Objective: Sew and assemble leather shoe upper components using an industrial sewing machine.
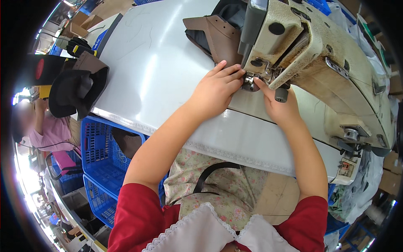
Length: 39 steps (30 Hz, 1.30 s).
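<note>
A cream industrial sewing machine stands on a white table. My left hand lies flat on the table with its fingertips at the presser foot under the machine head. My right hand reaches in from the other side, its fingers touching the same spot by the needle. Whatever small thing lies between the fingertips is hidden. A brown and black shoe upper piece lies behind the needle area, apart from both hands.
A stack of dark and brown shoe uppers sits at the table's left edge. Blue plastic crates stand below on the left. Another person in pink sits far left. Cardboard boxes lie beyond the table.
</note>
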Available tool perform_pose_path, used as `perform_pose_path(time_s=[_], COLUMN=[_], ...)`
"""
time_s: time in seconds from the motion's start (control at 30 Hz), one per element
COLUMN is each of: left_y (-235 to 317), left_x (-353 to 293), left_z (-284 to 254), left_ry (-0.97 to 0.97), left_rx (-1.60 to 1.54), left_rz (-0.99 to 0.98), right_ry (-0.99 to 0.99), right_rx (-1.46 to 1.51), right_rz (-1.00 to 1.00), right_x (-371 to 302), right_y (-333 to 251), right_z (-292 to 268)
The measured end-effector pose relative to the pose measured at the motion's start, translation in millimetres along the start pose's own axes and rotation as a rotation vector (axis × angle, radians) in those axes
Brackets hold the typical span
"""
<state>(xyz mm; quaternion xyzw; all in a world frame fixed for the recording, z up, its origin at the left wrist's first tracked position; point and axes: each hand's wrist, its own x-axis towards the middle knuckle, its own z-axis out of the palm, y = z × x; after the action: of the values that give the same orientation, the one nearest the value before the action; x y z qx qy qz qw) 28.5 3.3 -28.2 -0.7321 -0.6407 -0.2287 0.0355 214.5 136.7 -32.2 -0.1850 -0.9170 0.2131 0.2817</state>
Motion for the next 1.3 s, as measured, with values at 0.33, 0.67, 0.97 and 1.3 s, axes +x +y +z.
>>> perform_pose_path(time_s=[0.33,0.67,0.97,1.3], left_y=[0.1,1.4,-9.3,-16.4], left_x=[0.3,-0.1,7.5,45.3], left_z=[-1.1,-2.8,-28.2,-34.1], left_ry=[-0.009,0.007,-0.161,-0.162], left_rx=[-0.009,-0.007,0.178,0.542], left_rz=[-0.006,0.007,0.206,0.443], right_ry=[-0.008,-0.014,-0.064,1.164], right_rx=[-0.053,-0.085,-0.05,-0.183], right_rz=[-0.058,-0.09,-0.095,0.681], right_x=[-2.4,-4.0,-58.6,-231.7], right_y=[4.8,2.6,-30.2,164.9], right_z=[2.1,-1.4,-66.1,-350.3])
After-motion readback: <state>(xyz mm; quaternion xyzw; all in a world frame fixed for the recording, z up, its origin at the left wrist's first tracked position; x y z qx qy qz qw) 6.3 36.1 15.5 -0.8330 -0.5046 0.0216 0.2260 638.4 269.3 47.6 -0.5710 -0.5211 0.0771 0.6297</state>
